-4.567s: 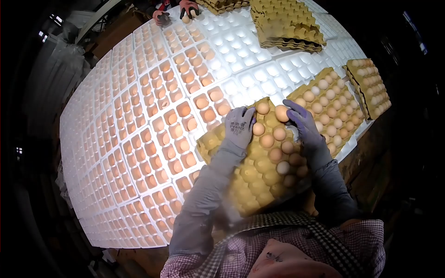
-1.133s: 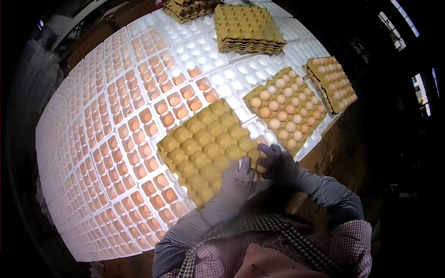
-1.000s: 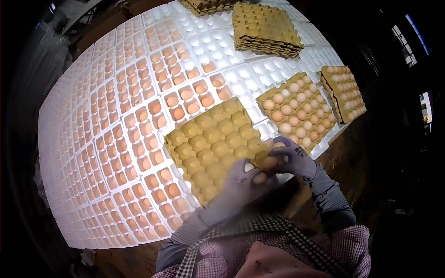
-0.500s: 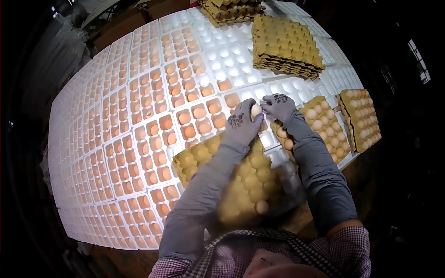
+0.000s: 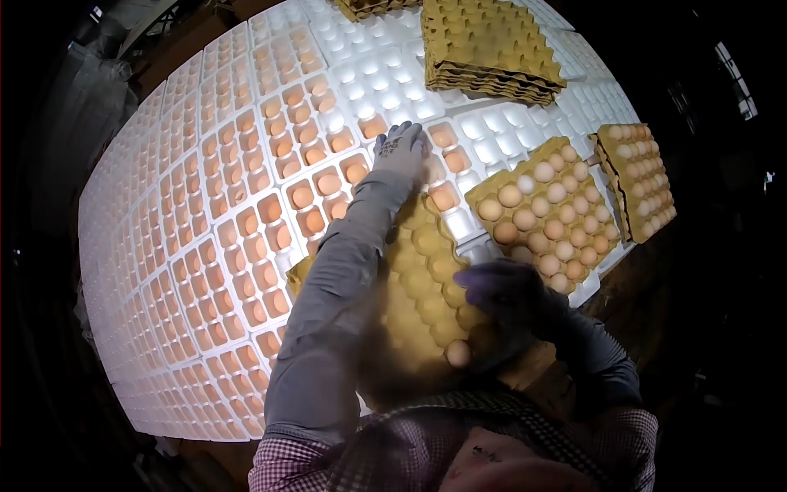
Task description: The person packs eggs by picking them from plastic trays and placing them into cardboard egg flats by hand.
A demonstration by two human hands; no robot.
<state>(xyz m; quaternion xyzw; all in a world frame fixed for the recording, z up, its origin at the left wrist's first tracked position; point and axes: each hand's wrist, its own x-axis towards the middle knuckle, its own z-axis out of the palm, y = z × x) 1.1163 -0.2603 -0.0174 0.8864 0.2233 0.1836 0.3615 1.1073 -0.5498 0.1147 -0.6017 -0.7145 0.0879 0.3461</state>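
My left hand (image 5: 399, 149), in a grey glove, reaches over the white foam trays, palm down at a compartment near the filled ones. Its fingers lie close together and what is under them is hidden. My right hand (image 5: 512, 291), in shadow, hovers by the right side of the near pulp tray (image 5: 418, 279). The right fingers are blurred and whether they hold anything is unclear. One brown egg (image 5: 457, 353) sits low in that pulp tray. Next to the right hand lies another pulp tray of eggs (image 5: 557, 193).
White foam trays (image 5: 215, 238) with eggs in their compartments spread to the left. Unfilled foam trays (image 5: 385, 82) lie beyond my left hand. A stack of pulp trays (image 5: 492, 49) stands at the back. Stacked egg-filled trays (image 5: 635, 180) rest at the right edge.
My left hand has moved forward and left over the foam trays. My right hand has drawn back toward the near pulp tray. The pale egg between my hands no longer shows.
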